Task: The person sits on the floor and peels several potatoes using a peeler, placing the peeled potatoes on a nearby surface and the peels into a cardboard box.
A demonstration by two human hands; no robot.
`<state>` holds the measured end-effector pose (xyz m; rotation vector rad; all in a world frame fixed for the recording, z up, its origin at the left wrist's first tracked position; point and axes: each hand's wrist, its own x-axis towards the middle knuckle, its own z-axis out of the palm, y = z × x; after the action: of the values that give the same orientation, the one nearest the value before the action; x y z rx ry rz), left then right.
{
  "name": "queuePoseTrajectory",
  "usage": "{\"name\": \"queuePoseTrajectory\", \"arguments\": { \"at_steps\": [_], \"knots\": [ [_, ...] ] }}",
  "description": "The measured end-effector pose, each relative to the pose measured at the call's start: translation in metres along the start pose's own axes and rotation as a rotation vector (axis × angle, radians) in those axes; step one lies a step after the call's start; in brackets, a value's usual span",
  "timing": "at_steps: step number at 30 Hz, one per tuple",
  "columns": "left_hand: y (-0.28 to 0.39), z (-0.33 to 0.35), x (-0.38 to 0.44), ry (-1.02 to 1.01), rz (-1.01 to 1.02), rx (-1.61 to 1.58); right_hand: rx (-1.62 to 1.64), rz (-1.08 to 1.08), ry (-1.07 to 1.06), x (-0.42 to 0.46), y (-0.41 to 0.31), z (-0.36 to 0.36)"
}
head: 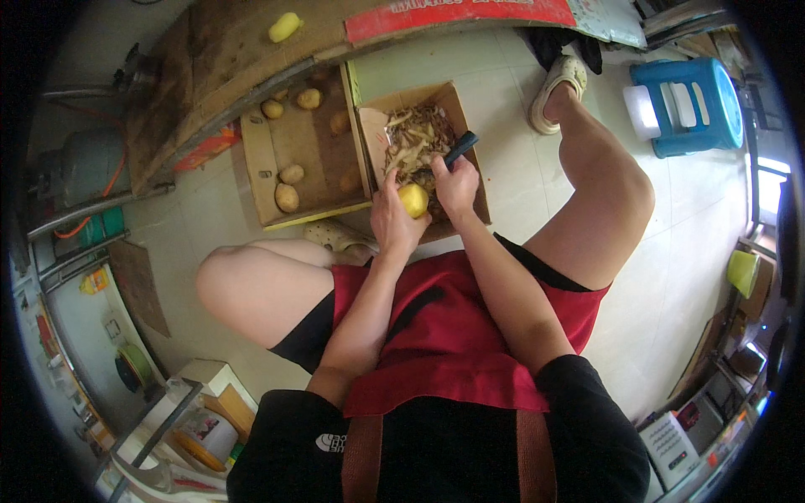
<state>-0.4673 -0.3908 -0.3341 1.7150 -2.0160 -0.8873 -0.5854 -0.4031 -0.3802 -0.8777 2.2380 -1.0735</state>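
My left hand (397,220) holds a peeled yellow potato (414,200) over a cardboard box (454,100) full of peelings (412,141). In my right hand (456,182) is a tool with a dark handle (462,148), probably a peeler; its working end is hidden by the hand. The handle points up and to the right, apart from the potato. Left of the peelings box stands a wider cardboard box (302,148) with several unpeeled potatoes (287,197) in it. One peeled potato (285,27) lies on the cardboard-covered surface (233,47) at the top left.
A blue plastic stool (685,107) lies on its side at the upper right. My knees flank the boxes, and a clog (333,236) sits close to the wider box. Metal shelving (82,217) runs along the left. A red-printed cardboard edge (459,17) crosses the top.
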Motion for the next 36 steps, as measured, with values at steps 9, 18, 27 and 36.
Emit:
{"name": "queuePoseTrajectory", "arguments": {
  "at_steps": [9,18,27,36],
  "knots": [
    [0.001,0.000,0.000,0.030,0.147,0.091,0.029,0.205,-0.070,0.002,-0.009,-0.002],
    [0.004,-0.003,-0.002,0.012,0.186,0.137,0.048,0.296,-0.191,0.008,-0.017,-0.006],
    [-0.022,0.014,0.005,-0.042,-0.184,-0.462,0.670,0.362,-0.153,0.008,-0.008,-0.007],
    [-0.014,0.009,0.004,-0.204,-0.138,-0.636,0.504,0.364,-0.124,0.012,0.005,-0.008]
  ]
}}
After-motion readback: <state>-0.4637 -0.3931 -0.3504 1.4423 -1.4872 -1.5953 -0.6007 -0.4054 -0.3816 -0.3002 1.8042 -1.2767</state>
